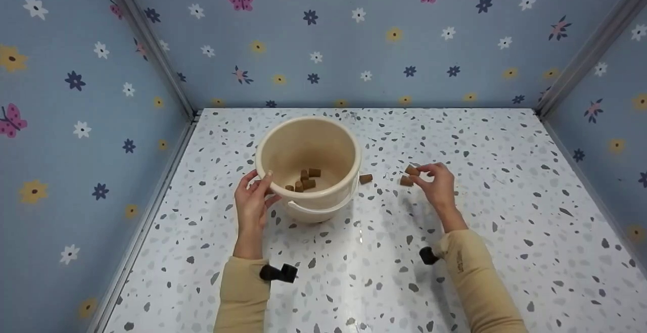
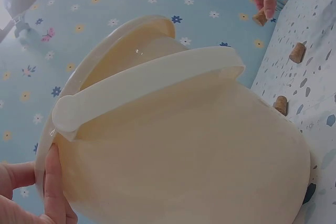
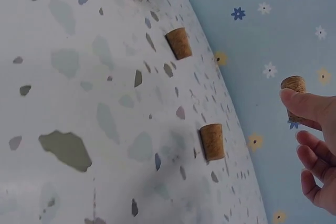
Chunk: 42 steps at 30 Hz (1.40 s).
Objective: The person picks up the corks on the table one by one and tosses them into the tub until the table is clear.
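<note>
A cream bucket point(image 1: 316, 206) with a white handle point(image 2: 152, 83) stands on the speckled table, left of centre. Several corks point(image 1: 309, 184) lie on its floor. My left hand point(image 1: 251, 201) grips the rim at its near left, thumb over the edge and fingers outside. My right hand point(image 1: 438, 185) pinches a cork point(image 3: 293, 97) between thumb and fingers, held above the table. Just below that one, a second cork point(image 3: 212, 142) rests on the tabletop. Another cork point(image 1: 366, 178) lies close to the bucket's right side.
The white speckled table point(image 1: 505, 186) is bounded by blue flowered panels point(image 1: 333, 45) at the back and both sides. Black camera mounts point(image 1: 429, 255) sit on both sleeves near the wrists.
</note>
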Motion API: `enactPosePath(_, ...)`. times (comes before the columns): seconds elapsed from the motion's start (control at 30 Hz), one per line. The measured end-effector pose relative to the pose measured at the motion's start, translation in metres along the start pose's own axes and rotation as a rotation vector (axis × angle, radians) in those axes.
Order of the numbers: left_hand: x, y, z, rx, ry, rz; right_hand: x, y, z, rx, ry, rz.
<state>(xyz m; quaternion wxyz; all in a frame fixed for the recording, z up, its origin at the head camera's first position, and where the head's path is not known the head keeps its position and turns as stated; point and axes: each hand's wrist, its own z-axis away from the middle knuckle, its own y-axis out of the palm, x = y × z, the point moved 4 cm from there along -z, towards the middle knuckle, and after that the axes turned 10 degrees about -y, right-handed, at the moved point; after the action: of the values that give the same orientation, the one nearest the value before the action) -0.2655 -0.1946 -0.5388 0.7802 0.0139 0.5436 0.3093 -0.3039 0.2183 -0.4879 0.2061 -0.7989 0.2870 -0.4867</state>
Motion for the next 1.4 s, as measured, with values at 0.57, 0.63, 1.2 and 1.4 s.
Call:
enactPosePath(0.57,0.022,-0.016,-0.04,0.0,0.084,-0.024,0.079,0.001,-0.015,-0.087,-0.253,-0.143)
enactPosePath(0.63,0.033,-0.022,-0.055,-0.008,0.139,-0.024,0.087,0.002,-0.016,-0.09,-0.292,-0.141)
enactPosePath(1.2,-0.005,0.002,0.006,-0.026,0.026,-0.01,0.139,0.019,-0.019,-0.057,-0.378,-0.235)
enactPosePath(1.4,0.016,-0.009,-0.029,-0.014,0.058,-0.01,0.152,0.029,-0.017,-0.027,-0.37,-0.273)
